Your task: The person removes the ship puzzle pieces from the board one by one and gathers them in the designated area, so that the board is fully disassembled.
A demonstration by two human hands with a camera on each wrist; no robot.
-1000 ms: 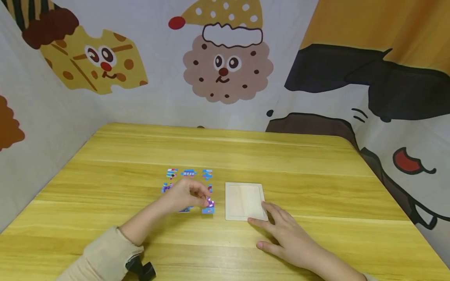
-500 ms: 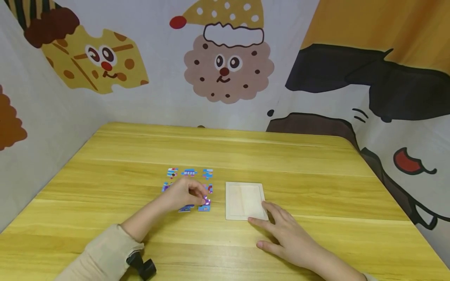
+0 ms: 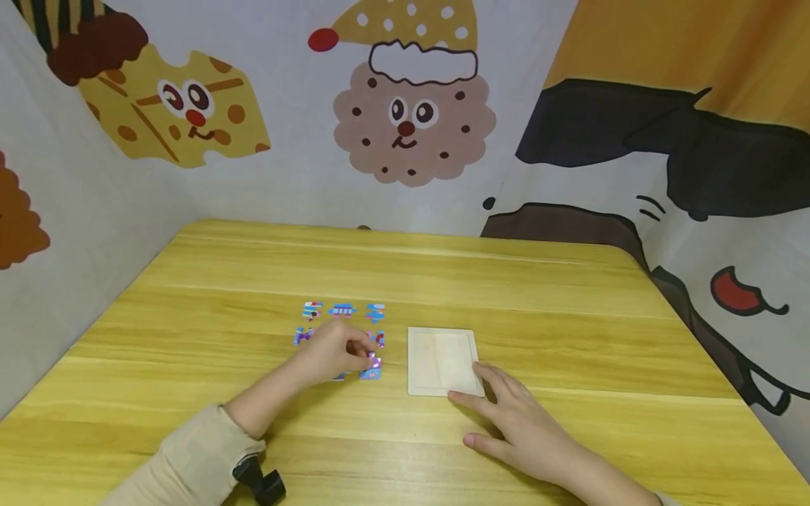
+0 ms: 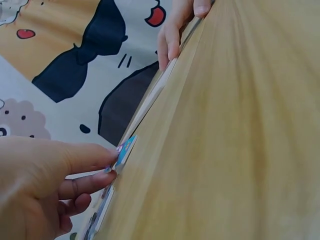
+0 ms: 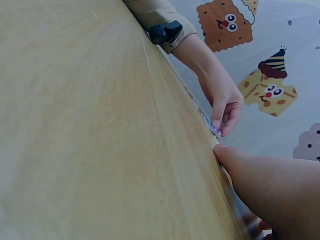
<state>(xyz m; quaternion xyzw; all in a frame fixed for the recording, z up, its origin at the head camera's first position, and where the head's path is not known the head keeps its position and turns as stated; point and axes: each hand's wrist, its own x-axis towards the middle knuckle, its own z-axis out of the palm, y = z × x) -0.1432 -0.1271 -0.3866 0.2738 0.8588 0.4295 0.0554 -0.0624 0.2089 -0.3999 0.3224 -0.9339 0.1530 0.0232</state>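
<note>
My left hand (image 3: 332,351) pinches a blue and purple jigsaw piece (image 3: 370,372) at the near right corner of a spread of pieces. In the left wrist view, thumb and forefinger meet at this piece (image 4: 125,152), which is tilted close over the table. Beyond the hand lie more pieces, among them a bus-patterned piece (image 3: 342,310) and a blue corner piece (image 3: 375,312); the hand hides part of the spread. To the right is a pale wooden puzzle tray (image 3: 414,362) with a bare recess. My right hand (image 3: 515,425) rests its fingertips at the tray's near right corner, fingers spread.
The wooden table (image 3: 538,302) reaches back to a cartoon-printed cloth (image 3: 285,126). A black device (image 3: 259,481) is strapped at the left sleeve (image 3: 190,457).
The left hand has shifted the pinched piece slightly left, away from the tray and closer to the other pieces. The right hand has stayed at the tray's corner.
</note>
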